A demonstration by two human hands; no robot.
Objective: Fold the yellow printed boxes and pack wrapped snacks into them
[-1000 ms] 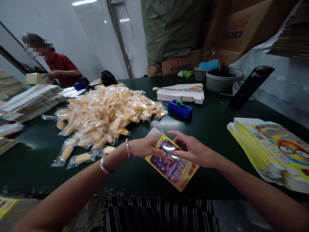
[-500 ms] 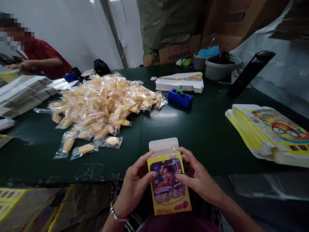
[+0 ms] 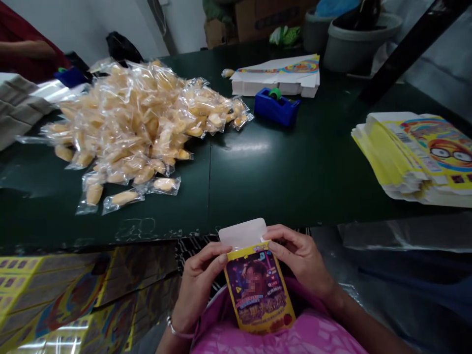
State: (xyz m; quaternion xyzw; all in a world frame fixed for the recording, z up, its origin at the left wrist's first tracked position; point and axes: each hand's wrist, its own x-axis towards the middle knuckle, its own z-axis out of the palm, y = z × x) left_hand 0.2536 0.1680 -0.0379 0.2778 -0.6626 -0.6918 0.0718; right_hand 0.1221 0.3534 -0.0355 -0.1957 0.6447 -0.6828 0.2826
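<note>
A yellow printed carton box (image 3: 258, 295) rests against my lap below the table edge, its white top flap (image 3: 244, 234) standing up. My left hand (image 3: 206, 275) grips the upper left corner between thumb and fingers. On the other side, my right hand (image 3: 300, 258) pinches the upper right corner beside the flap. Beyond the hands, on the dark green table (image 3: 295, 172), lies a large heap of clear-wrapped yellowish snack pieces (image 3: 140, 113). Whether anything is inside the box cannot be seen.
A blue tape dispenser (image 3: 276, 108) stands before a stack of white flat cartons (image 3: 278, 76). Yellow flat cartons (image 3: 420, 157) lie at right. Grey tubs (image 3: 357, 42) and a slanted black post (image 3: 409, 54) are behind. A person in a red sleeve (image 3: 27, 42) is at far left.
My view has tipped downward, so the table appears higher. My fingers have shifted up to the box's top corners, and the box sits lower against my lap.
</note>
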